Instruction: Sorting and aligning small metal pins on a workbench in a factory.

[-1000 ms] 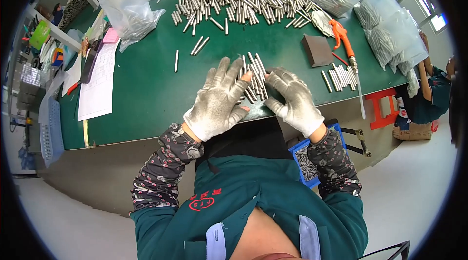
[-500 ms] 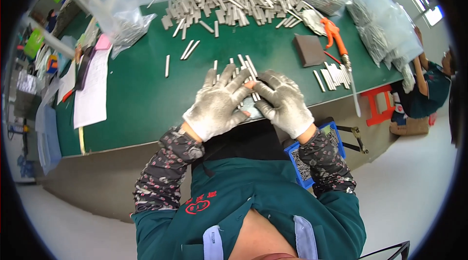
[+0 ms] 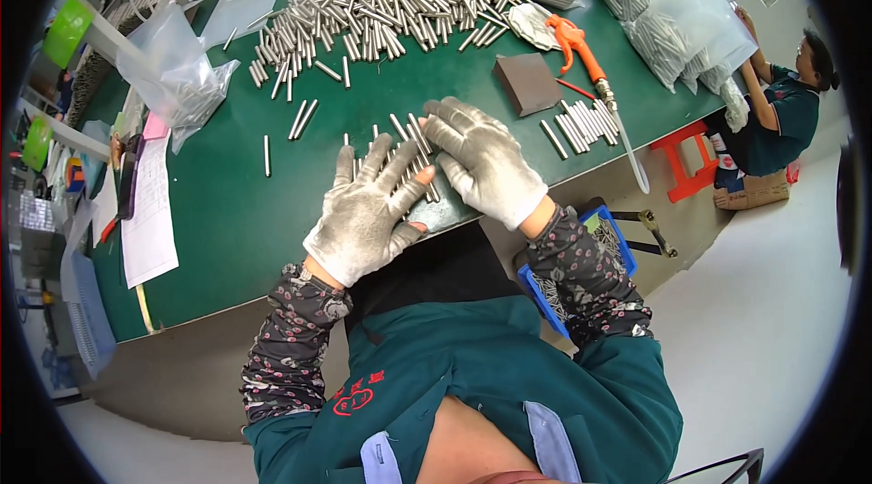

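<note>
My left hand (image 3: pixel 363 214), in a worn grey-white glove with a bare thumb tip and another bare fingertip, lies with fingers spread over a small row of short metal rods (image 3: pixel 401 129). Flat and extended, the fingers of my gloved right hand (image 3: pixel 484 160) touch the right side of that row. Both palms hide part of the rods, which stick out beyond the fingers. Left of the row, a lone rod (image 3: pixel 267 155) and a slanted pair of rods (image 3: pixel 303 119) lie on the green tabletop (image 3: pixel 227 239).
Farther back is a big heap of rods (image 3: pixel 381 7). To the right are a brown block (image 3: pixel 527 84), an orange air gun (image 3: pixel 579 48), lined-up rods (image 3: pixel 586 123) and bagged rods (image 3: pixel 663 34). A blue crate (image 3: pixel 545 302) stands below the edge; a co-worker (image 3: pixel 786 112) sits at far right.
The view has turned, so the table appears farther left. My right hand has slid slightly away from me along the rods, while my left hand stays spread over them.
</note>
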`<state>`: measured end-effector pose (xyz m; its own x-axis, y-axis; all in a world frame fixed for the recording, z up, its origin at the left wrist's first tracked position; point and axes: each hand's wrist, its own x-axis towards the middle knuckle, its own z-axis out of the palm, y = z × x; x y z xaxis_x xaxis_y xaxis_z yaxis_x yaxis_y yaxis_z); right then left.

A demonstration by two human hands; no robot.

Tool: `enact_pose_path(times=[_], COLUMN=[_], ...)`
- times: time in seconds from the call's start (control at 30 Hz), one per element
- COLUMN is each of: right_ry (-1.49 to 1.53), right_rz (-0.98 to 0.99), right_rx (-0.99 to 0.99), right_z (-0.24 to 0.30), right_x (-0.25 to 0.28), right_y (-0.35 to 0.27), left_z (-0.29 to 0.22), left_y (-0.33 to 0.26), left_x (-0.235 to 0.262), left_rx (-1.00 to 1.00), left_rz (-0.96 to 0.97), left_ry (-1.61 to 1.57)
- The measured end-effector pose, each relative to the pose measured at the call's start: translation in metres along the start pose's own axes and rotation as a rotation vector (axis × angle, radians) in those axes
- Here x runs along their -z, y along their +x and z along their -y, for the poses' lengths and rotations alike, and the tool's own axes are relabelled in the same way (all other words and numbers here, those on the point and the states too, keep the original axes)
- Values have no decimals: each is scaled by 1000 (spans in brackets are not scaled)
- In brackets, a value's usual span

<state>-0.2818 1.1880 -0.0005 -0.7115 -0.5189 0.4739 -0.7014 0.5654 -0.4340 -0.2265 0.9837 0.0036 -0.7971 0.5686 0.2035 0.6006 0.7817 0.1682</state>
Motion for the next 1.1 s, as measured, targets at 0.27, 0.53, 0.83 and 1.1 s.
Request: enact_pose_path(times=[0.27, 0.53, 0.83, 1.1], right_ry=[-70, -51, 33, 119], right_rz=[130, 136, 207, 96], right_rx=[21, 86, 166, 99], right_z=[-10, -13, -24, -28], right_x=[-5, -3, 2, 0], right_y=[-1, 18, 12, 0], left_z=[3, 6, 6, 8], left_y=[-5, -2, -1, -5], left_x=[0, -8, -10, -11], left_rx=[5, 131, 146, 134], left_rz=[-6, -88, -108, -139], left_ry=[-54, -7, -43, -57])
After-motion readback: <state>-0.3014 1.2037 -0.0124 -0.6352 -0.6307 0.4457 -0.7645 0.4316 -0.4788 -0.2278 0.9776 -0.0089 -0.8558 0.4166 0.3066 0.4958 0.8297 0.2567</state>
